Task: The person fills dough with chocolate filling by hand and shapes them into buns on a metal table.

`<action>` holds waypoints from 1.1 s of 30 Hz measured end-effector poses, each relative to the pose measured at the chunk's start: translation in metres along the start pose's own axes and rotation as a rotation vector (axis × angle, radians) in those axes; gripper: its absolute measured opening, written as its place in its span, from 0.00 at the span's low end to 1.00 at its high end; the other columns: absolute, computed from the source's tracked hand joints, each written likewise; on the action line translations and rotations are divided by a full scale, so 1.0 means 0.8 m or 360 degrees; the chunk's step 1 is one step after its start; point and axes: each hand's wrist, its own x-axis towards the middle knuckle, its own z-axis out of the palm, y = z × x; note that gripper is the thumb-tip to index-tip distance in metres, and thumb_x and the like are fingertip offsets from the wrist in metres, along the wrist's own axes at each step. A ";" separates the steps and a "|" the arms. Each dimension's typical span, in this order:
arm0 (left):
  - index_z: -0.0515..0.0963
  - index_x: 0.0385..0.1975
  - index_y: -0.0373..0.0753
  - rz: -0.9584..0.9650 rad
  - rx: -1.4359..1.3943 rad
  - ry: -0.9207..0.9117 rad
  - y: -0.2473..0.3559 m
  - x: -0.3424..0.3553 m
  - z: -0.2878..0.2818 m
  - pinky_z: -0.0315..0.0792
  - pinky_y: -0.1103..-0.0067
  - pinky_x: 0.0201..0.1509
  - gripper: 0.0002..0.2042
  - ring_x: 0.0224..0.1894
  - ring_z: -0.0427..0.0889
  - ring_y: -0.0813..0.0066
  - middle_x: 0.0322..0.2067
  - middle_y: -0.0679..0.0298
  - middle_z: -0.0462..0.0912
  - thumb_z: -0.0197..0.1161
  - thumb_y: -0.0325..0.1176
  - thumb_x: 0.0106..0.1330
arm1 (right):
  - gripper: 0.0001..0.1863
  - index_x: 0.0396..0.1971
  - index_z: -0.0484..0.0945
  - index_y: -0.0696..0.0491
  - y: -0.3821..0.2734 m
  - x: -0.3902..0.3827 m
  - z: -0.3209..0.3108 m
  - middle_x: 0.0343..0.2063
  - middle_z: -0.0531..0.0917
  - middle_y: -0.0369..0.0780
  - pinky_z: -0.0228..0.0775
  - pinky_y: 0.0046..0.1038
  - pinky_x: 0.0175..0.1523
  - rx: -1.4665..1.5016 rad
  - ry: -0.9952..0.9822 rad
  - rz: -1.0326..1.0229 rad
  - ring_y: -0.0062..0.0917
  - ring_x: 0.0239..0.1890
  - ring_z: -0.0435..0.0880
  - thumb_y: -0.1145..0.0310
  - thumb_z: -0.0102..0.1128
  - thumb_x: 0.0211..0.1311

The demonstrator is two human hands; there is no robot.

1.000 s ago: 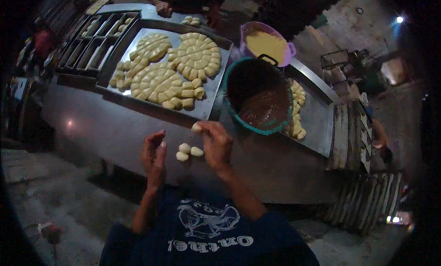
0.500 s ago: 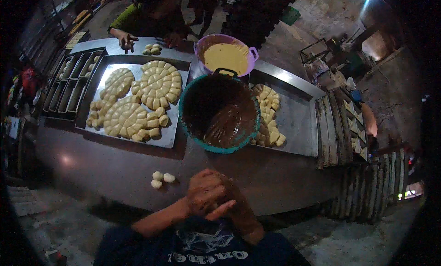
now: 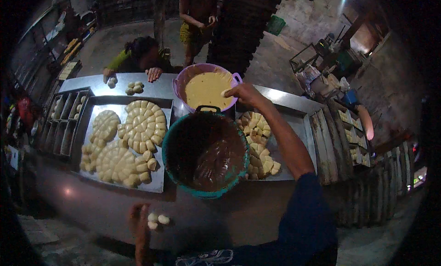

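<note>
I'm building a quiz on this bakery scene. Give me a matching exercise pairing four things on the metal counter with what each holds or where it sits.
Things:
1. round purple plastic bowl
2. round teal plastic tub
3. flat metal baking tray
4. person's right hand

Places or states:
A. filled with dark brown paste
B. over the yellow batter, pinching a dough piece
C. covered with pale dough pieces in round clusters
D. filled with pale yellow batter

Pairs: 1-D, 2-A, 3-C, 4-B
</note>
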 end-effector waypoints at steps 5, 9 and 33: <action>0.76 0.40 0.33 0.0288 0.0024 0.0370 -0.060 0.022 -0.058 0.70 0.71 0.54 0.08 0.44 0.77 0.71 0.39 0.60 0.79 0.57 0.32 0.69 | 0.12 0.35 0.87 0.51 0.085 0.071 0.077 0.36 0.87 0.44 0.77 0.31 0.38 0.0302 -0.0390 0.0530 0.33 0.36 0.86 0.73 0.69 0.47; 0.76 0.38 0.34 0.0156 -0.0049 0.0452 -0.061 0.019 -0.061 0.71 0.74 0.54 0.07 0.42 0.78 0.73 0.37 0.61 0.79 0.57 0.32 0.69 | 0.14 0.36 0.87 0.48 0.077 0.091 0.094 0.33 0.87 0.41 0.77 0.33 0.33 0.0260 -0.0766 0.0421 0.30 0.33 0.87 0.71 0.71 0.44; 0.76 0.37 0.35 0.0082 -0.0389 0.0282 -0.040 0.003 -0.023 0.72 0.76 0.48 0.07 0.39 0.78 0.74 0.33 0.62 0.79 0.60 0.32 0.68 | 0.21 0.49 0.79 0.56 0.060 0.051 -0.020 0.42 0.84 0.36 0.74 0.27 0.48 0.1417 -0.0865 0.0584 0.24 0.42 0.83 0.82 0.57 0.52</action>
